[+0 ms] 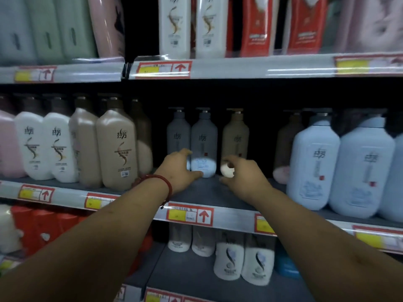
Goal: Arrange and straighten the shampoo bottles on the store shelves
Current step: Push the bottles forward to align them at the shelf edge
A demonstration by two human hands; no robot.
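left grip clasps grey bottle | right grip pinches tan bottle base

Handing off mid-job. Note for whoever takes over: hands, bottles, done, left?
Left hand at the base of the left grey bottle; grip unclear.
Right hand curls round the base of the tan bottle.
Those two and the second grey bottle between them stand upright, far back on the middle shelf.
Done: none pulled forward yet.
Left: likely bring all three up level with the pale blue bottles.
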